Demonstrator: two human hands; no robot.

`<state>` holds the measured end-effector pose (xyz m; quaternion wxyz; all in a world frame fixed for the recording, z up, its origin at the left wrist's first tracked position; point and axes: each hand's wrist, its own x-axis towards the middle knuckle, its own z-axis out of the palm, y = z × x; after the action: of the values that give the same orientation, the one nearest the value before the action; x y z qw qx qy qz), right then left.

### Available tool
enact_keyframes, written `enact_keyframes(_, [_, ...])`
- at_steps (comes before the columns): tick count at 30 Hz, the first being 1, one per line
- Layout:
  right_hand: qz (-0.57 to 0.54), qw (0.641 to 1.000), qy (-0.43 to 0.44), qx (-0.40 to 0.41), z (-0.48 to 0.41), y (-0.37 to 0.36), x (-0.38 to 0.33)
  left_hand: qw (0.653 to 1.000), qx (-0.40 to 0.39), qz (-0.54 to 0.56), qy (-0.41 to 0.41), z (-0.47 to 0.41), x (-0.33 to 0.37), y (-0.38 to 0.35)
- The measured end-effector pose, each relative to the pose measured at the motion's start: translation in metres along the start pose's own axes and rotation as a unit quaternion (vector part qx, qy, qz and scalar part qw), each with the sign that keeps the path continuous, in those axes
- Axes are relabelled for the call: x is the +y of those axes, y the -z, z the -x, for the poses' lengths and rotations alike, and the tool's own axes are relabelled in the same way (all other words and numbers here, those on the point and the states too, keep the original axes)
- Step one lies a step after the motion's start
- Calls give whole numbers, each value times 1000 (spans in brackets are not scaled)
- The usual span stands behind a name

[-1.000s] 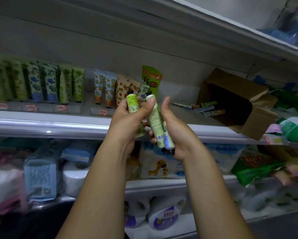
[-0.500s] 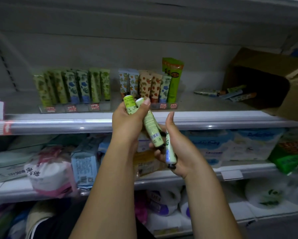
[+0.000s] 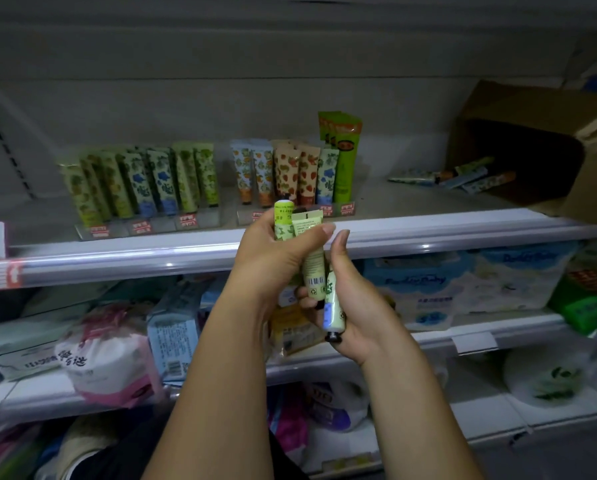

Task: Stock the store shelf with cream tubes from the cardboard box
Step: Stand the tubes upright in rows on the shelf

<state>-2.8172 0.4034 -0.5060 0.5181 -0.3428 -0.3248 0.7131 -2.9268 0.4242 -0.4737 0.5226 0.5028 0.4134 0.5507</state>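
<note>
Cream tubes [image 3: 312, 265], three as far as can be counted, sit bunched between the two hands just in front of the shelf [image 3: 186, 258]. The left hand [image 3: 273, 261] has its fingers curled round a green tube [image 3: 283, 220], cap up, with the thumb clamping a pale one beside it. The right hand [image 3: 356, 306] cups a third tube [image 3: 333, 306], cap pointing to six o'clock, fingers curled beneath it.

They look light, soft-walled and glossy, so they probably slide against each other in a bundle. The firmer shoulder near the cap seems the best hold; squeezing mid-body risks denting.

At twelve o'clock from the hands the shelf's raised front rail must be cleared by lifting over it. Behind it stand two rows [image 3: 144, 181] of tubes on their caps, easy to topple, with a tall green tube [image 3: 342, 157] ending the right-hand row. Bare shelf lies between the rows at eleven o'clock, and more at one o'clock. The cardboard box [image 3: 532, 150] lies on its side at two o'clock, loose tubes [image 3: 463, 176] at its mouth.
</note>
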Motion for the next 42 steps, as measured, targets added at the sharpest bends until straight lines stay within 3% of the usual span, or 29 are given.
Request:
enact_keyframes(5, [-91,996,14,3,6,10,-5,990,79,76,-92,-7,-3,-5])
enact_keyframes(9, [-59,988,39,136,8,19,-2,971,140,156,-113,-13,1,-3])
enact_keyframes(12, [-36,980,60,186,6,24,-2,965,147,197,-95,-15,-1,-3])
enact_keyframes(18, [-178,976,83,96,8,25,-13,949,220,224,-19,-18,-3,-3])
enact_keyframes(21, [-195,974,94,71,7,22,-17,936,249,249,-3,-18,0,2])
enact_keyframes(27, [-99,982,149,59,-5,-7,-26,894,337,284,-76,-16,13,32])
enact_keyframes(33, [148,963,199,106,-32,-64,-23,843,447,249,-165,-18,22,104])
enact_keyframes(39, [126,963,233,52,-73,-126,-23,804,512,199,-227,-28,32,157])
enact_keyframes(42, [141,955,255,60,-99,-157,-26,802,514,185,-241,-40,39,173])
